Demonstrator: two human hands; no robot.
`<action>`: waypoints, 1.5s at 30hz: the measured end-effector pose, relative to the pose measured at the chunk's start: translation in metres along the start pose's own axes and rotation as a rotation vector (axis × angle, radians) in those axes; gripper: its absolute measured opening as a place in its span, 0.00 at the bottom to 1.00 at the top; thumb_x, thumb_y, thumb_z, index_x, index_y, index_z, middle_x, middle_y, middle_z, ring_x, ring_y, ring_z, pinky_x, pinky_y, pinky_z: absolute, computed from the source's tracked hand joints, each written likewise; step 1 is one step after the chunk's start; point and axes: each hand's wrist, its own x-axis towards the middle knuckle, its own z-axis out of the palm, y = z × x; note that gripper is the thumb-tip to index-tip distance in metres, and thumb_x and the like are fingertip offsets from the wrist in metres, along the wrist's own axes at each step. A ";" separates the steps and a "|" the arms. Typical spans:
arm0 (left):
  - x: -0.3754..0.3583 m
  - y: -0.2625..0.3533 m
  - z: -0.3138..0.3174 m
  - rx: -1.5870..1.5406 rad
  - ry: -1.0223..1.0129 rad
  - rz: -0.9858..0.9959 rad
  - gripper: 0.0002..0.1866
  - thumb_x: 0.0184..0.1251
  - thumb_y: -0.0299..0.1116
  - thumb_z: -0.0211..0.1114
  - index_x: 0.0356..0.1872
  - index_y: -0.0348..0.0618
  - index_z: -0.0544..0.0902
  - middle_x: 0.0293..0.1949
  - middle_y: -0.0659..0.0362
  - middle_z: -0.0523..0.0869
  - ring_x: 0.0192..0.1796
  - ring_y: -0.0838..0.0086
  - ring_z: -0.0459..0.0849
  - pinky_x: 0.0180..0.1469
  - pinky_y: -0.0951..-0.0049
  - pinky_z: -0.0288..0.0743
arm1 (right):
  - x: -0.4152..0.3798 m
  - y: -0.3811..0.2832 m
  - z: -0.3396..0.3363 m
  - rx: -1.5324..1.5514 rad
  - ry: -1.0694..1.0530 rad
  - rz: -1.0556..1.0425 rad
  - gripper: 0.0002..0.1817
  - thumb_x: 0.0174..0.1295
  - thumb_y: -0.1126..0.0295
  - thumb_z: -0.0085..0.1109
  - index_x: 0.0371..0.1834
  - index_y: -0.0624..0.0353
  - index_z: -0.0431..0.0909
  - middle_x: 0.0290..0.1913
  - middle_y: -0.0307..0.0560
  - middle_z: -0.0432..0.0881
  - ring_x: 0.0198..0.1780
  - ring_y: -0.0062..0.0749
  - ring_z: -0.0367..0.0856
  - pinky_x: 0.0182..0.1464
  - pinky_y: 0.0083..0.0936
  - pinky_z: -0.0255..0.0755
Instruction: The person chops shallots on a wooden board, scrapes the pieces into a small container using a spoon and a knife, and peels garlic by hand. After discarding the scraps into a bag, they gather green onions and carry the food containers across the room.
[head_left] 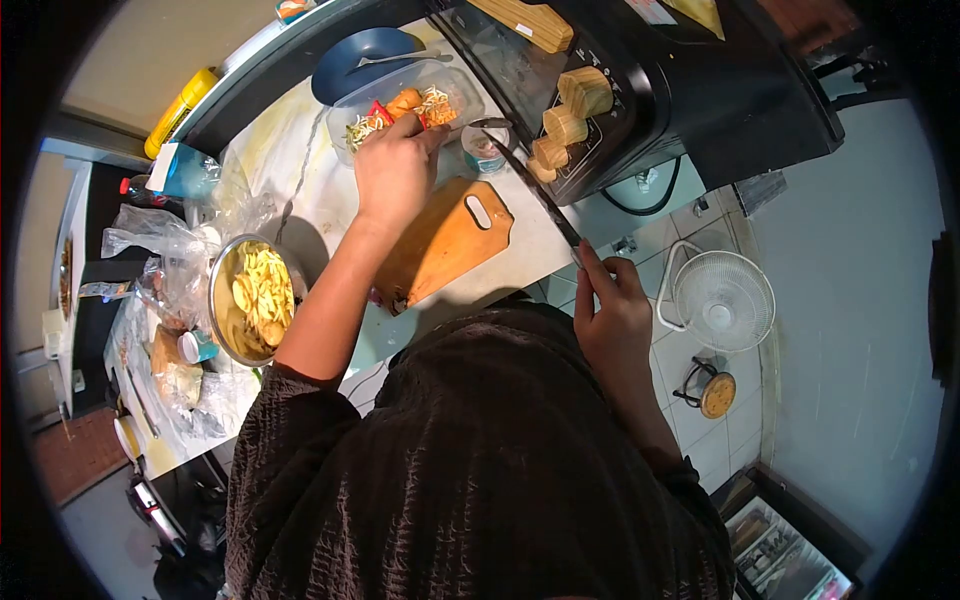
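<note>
My left hand (398, 170) is closed round the handle of a spoon (488, 123), over the near edge of a clear plastic container (345, 108) with shredded vegetables and red pieces. In my right hand (615, 310) is a long dark knife (545, 200), its blade slanting up and left towards the spoon. Spoon and knife tips lie close together above a small clear jar (484, 150); whether they touch I cannot tell. An orange cutting board (440, 245) lies below my left hand.
A metal bowl (222, 320) of yellow cut pieces stands left of my left forearm. Behind the container is a dark blue plate (345, 65). A black oven (620, 110) with wooden knobs stands at the right. Plastic bags (150, 235) lie at the left.
</note>
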 end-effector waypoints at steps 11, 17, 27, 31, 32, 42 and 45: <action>-0.003 0.000 -0.005 0.007 0.028 0.000 0.05 0.61 0.34 0.69 0.33 0.50 0.91 0.28 0.58 0.82 0.29 0.60 0.83 0.34 0.61 0.77 | 0.001 0.000 0.001 0.011 -0.010 0.002 0.19 0.64 0.76 0.63 0.59 0.55 0.83 0.38 0.52 0.79 0.31 0.40 0.84 0.31 0.33 0.78; -0.004 -0.002 -0.005 0.022 0.015 -0.023 0.05 0.62 0.33 0.68 0.33 0.49 0.91 0.28 0.57 0.82 0.29 0.60 0.84 0.35 0.61 0.77 | 0.000 -0.004 -0.004 -0.016 -0.037 0.008 0.18 0.64 0.75 0.63 0.58 0.55 0.83 0.39 0.52 0.79 0.31 0.42 0.84 0.31 0.35 0.78; -0.004 -0.001 -0.010 0.016 -0.008 -0.076 0.05 0.61 0.32 0.69 0.35 0.51 0.92 0.29 0.58 0.84 0.30 0.60 0.84 0.36 0.61 0.78 | 0.002 0.000 0.002 -0.061 -0.020 -0.062 0.19 0.63 0.74 0.64 0.59 0.56 0.82 0.40 0.50 0.77 0.29 0.38 0.83 0.29 0.32 0.79; -0.005 -0.003 -0.012 0.024 0.004 -0.088 0.07 0.60 0.31 0.68 0.37 0.53 0.92 0.30 0.58 0.85 0.31 0.60 0.85 0.37 0.61 0.78 | 0.000 0.001 -0.004 -0.050 0.009 -0.065 0.20 0.63 0.74 0.64 0.60 0.55 0.81 0.40 0.51 0.77 0.29 0.39 0.83 0.29 0.32 0.79; -0.005 -0.003 -0.012 0.022 0.005 -0.086 0.07 0.60 0.31 0.68 0.37 0.53 0.92 0.30 0.58 0.85 0.31 0.60 0.85 0.37 0.61 0.78 | -0.001 0.001 -0.003 -0.051 0.011 -0.065 0.20 0.63 0.74 0.64 0.60 0.55 0.81 0.40 0.51 0.77 0.29 0.39 0.83 0.29 0.32 0.79; -0.008 -0.003 -0.009 0.008 -0.009 -0.092 0.05 0.61 0.32 0.69 0.35 0.51 0.92 0.29 0.57 0.83 0.30 0.60 0.84 0.36 0.60 0.78 | -0.001 -0.001 0.000 -0.030 -0.019 -0.055 0.19 0.64 0.73 0.63 0.60 0.56 0.81 0.38 0.52 0.78 0.27 0.40 0.83 0.29 0.33 0.79; -0.009 -0.003 -0.010 0.024 -0.015 -0.100 0.05 0.61 0.32 0.69 0.35 0.51 0.92 0.30 0.57 0.85 0.30 0.60 0.85 0.36 0.61 0.78 | -0.001 -0.004 -0.003 -0.029 -0.006 -0.048 0.19 0.64 0.73 0.63 0.59 0.56 0.81 0.38 0.52 0.78 0.27 0.40 0.83 0.29 0.33 0.79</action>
